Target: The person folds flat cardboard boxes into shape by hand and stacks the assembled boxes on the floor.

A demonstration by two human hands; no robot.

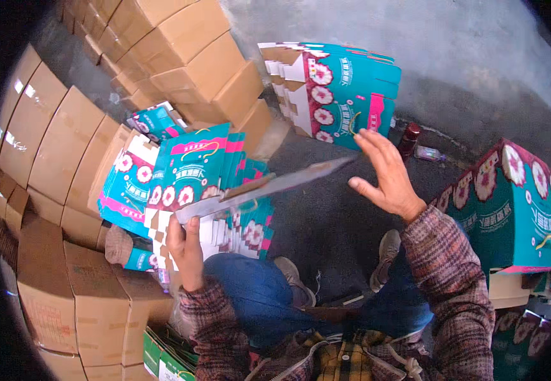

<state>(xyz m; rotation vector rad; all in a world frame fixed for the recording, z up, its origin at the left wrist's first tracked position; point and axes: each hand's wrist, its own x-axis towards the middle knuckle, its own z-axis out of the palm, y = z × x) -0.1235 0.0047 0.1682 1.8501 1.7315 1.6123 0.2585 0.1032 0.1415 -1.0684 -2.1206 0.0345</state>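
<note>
Flat carton, one: seen nearly edge-on, raised between the hands, apparently not yet formed.
Left hand: closed, thumb and fingers pinching the carton's near end.
Right hand: open, fingers spread, holding nothing visible, by the far end; contact cannot be told.
Done, by appearance: teal boxes, standing formed at right.
Remaining flat: left stack; far stack.

This looks like a packing workshop or storeroom, judging by the high stack of brown cartons. Flattened teal boxes are piled in front of that stack and to its right; farther right of it stand made-up teal boxes.
</note>
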